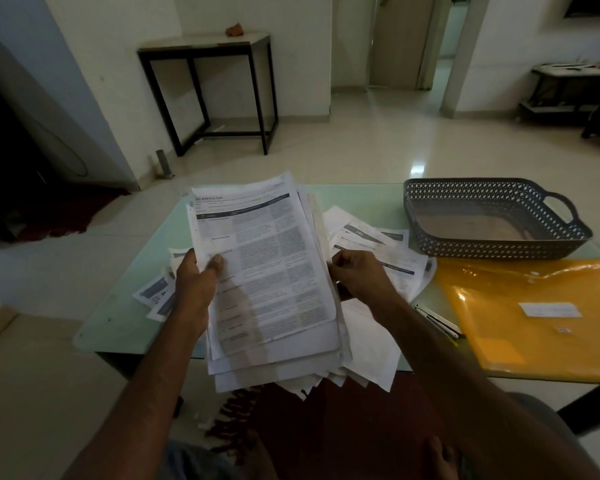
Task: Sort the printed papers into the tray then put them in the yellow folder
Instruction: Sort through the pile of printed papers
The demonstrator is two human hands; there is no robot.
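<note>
Clamped on a thick stack of printed papers (278,271), our left grip (196,275) pins the top sheet under the thumb. Our right grip (355,271) curls at the stack's right edge and appears to pinch sheets there, though the dim light leaves the exact hold unclear. We hold the stack raised above the pale green worktop (118,306), its long axis running away from us and its edges uneven. More loose sheets (378,237) lie on the worktop beneath the stack and to either side.

At the far right sits the grey lattice tray (492,251), with no paper in it yet. It lies beyond and to the right of our right grip, its long side across our view and a handle at its right end. Just on our side of it lies the yellow folder (534,306), flat and closed. We judge the sorting barely begun. The coming move turns on carrying sheets rightward and away from us, and the right grip is plainly the nearer.
</note>
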